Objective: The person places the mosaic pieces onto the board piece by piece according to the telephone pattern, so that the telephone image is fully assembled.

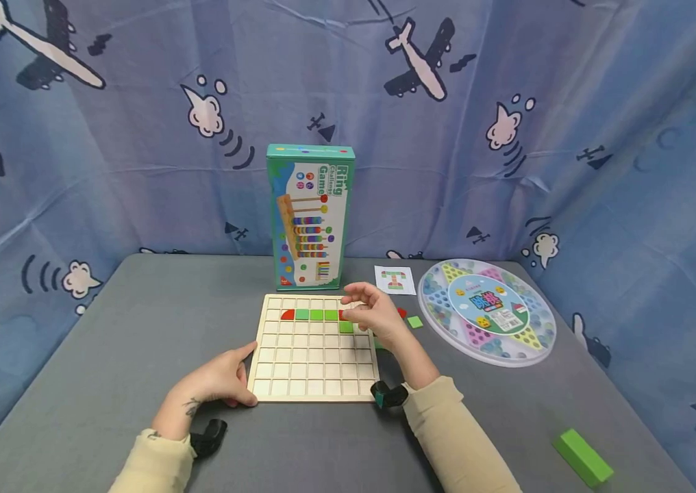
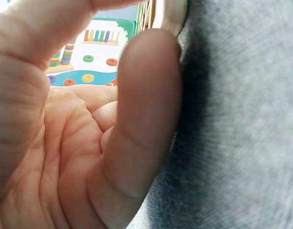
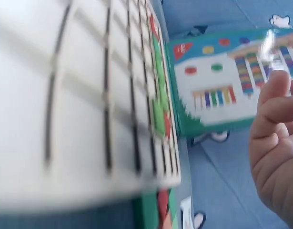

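A pale wooden grid board (image 1: 314, 373) lies flat on the grey table. Across one upper row run a red rounded piece (image 1: 288, 315), several green squares (image 1: 316, 315) and another red piece (image 3: 167, 125), partly behind fingers in the head view. One more green square (image 1: 346, 327) sits just below that row. My left hand (image 1: 218, 380) rests at the board's left side, index fingertip by the edge and thumb (image 2: 148, 109) at the near corner. Above the board's upper right hovers my right hand (image 1: 375, 318), fingers loosely bent, nothing visible between them.
Behind the board stands a Ring Challenge Game box (image 1: 311, 219). A pattern card (image 1: 394, 280) and a round game board (image 1: 486, 311) lie to the right. Loose pieces, including a green square (image 1: 414, 322), lie beside the grid. A green block (image 1: 582, 457) is at the near right.
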Motion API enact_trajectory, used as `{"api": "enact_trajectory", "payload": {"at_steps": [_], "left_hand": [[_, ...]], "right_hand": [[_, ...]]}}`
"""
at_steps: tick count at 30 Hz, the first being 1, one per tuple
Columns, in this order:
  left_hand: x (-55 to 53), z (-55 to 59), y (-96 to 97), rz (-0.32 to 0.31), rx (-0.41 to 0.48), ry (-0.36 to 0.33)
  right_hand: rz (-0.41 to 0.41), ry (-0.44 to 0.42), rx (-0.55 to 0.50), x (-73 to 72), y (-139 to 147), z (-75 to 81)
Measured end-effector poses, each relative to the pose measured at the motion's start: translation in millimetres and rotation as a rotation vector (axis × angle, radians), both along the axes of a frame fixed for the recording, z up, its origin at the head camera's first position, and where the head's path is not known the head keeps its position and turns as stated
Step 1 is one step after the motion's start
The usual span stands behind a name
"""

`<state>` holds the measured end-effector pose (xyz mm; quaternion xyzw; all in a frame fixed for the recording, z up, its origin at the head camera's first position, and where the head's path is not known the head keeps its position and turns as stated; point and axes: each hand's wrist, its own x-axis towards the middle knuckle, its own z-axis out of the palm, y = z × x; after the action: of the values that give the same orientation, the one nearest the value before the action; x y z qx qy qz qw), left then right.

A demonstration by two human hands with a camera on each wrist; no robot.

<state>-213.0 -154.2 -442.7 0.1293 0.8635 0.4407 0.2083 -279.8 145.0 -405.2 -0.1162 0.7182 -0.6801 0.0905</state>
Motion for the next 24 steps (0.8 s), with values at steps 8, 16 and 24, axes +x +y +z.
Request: {"api": "enact_trajectory", "payload": {"at_steps": [8,16,24], "left_hand": [[-1.2,-1.6,0.4,0.011,-0.015,-0.006],[-1.7,-1.3,-0.8,-0.003,-0.019,-0.001],[-1.3,-0.4,-0.1,-0.001,-0.028,-0.003]], "right_hand": [[-0.074,0.014,0.109,4.3,40.9,-14.9],[-0.073,-0.01,0.195,12.2,58.8,-16.6],[-0.055,-0.012,0.22,10.2,71.8,-30.9]]}}
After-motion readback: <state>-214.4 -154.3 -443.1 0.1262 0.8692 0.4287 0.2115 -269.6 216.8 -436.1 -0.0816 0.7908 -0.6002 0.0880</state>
